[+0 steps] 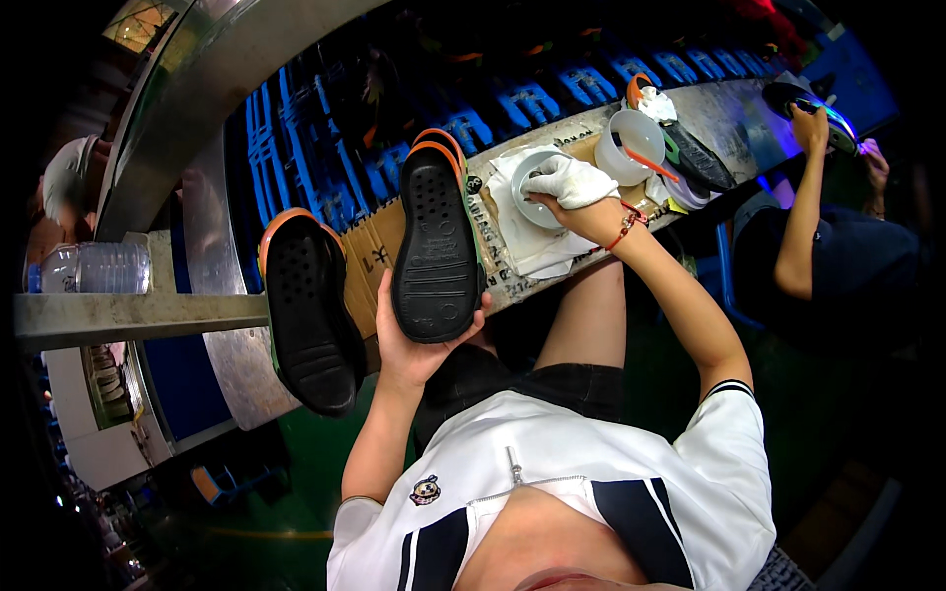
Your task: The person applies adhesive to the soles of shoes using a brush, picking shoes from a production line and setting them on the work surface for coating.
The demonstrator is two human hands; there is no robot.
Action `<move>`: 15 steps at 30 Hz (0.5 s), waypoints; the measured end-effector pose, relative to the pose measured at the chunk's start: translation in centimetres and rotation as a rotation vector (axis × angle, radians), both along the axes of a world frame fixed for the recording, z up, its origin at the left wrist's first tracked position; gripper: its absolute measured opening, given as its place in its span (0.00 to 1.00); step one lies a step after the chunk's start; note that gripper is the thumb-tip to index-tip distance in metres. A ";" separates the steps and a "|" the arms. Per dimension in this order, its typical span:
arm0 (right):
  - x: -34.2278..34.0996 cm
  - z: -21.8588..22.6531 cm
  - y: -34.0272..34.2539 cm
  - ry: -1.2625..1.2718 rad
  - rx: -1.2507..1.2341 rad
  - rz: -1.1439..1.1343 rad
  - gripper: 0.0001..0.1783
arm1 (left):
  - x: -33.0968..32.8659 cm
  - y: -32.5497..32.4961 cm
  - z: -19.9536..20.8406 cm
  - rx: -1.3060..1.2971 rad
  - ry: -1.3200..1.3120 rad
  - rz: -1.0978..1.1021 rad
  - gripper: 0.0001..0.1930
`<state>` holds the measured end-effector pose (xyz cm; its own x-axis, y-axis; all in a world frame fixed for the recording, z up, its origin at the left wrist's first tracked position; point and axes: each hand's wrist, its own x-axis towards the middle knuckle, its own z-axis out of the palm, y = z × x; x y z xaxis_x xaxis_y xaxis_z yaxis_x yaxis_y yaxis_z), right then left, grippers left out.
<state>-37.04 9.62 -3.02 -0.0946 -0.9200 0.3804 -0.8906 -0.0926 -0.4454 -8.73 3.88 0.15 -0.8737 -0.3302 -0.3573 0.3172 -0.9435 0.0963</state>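
Note:
A black shoe sole [430, 258] with an orange and green rim rests upright in my left hand [402, 347], its ridged inner face toward me. My left fingers and thumb clasp its lower end from both sides. My right hand [594, 219], with a red bracelet at the wrist, grips a bunched white cloth [574, 181] that covers the fingertips. The cloth is at the mouth of a pale round bowl [533, 211], which stands on white sheets [540, 258]; the bowl's contents are hidden. Left of my left hand, a second black sole [307, 320] leans at the bench edge.
Beyond the bowl stands a translucent tub [615, 158] with an orange-handled tool [650, 164]. Another dark sole [702, 156] lies past it. Blue racks [527, 102] line the bench's far side. A co-worker [823, 227] works at right; a metal bar [138, 313] crosses at left.

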 end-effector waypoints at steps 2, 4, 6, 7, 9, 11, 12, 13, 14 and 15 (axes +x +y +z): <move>0.0 0.3 0.2 -0.037 -0.008 -0.003 0.06 | 0.0 0.3 0.2 -0.089 -0.002 0.001 0.39; -0.1 1.2 0.4 -0.096 -0.065 -0.011 0.06 | 0.0 0.3 0.3 -0.207 0.052 -0.025 0.39; -0.3 2.4 0.7 -0.176 -0.165 -0.026 0.06 | 0.1 0.1 0.8 -0.476 0.032 -0.016 0.41; -0.4 2.9 1.0 -0.189 -0.155 -0.045 0.07 | 0.0 0.2 1.2 -0.605 -0.015 -0.003 0.41; -0.5 2.4 1.3 -0.130 -0.076 -0.048 0.07 | 0.3 -0.4 1.1 -0.785 -0.097 -0.032 0.43; -0.7 2.0 1.6 -0.109 0.005 -0.043 0.08 | 0.5 -1.7 1.0 -1.221 -0.264 -0.079 0.42; -0.4 2.4 1.6 -0.201 -0.009 -0.051 0.08 | 0.6 -2.3 0.9 -1.447 -0.374 -0.116 0.41; -0.1 3.0 1.7 -0.293 -0.022 -0.058 0.08 | 0.7 -2.2 0.8 -1.539 -0.423 -0.085 0.40; 0.3 3.6 1.7 -0.385 -0.035 -0.064 0.08 | 0.8 -1.8 1.0 -1.631 -0.472 -0.053 0.39; 1.0 4.0 2.1 -0.709 0.000 -0.042 0.08 | 0.4 -1.5 1.7 -1.720 -0.517 -0.022 0.38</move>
<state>-36.06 11.70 1.02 -0.3550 -0.9100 0.2144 -0.3886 -0.0649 -0.9191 -8.29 2.37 1.88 -0.8053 -0.5787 0.1293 -0.0698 0.3090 0.9485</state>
